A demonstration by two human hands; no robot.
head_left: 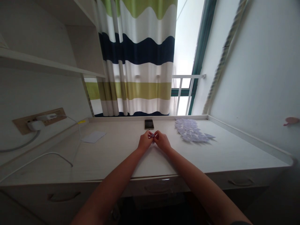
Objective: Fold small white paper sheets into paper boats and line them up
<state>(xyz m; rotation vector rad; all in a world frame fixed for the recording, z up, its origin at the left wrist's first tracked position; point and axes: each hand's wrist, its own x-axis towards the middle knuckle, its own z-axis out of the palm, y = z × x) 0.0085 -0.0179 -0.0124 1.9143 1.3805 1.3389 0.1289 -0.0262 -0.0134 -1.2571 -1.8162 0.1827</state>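
My left hand [145,139] and my right hand [161,140] meet over the middle of the white desk. Their fingertips pinch a small folded piece of paper [152,135] between them, mostly hidden by the fingers. Just beyond the hands a dark phone [149,124] lies flat. To the right, a large cluster of pointed folded paper pieces [191,130] rests on the desk. A few flat sheets of white paper [93,137] lie to the left.
A white cable [55,153] runs over the desk's left side from plugs in a wall socket strip [38,120]. A low rim borders the desk [234,147]. Behind it hangs a striped curtain [140,72]; a shelf [51,64] juts out at upper left.
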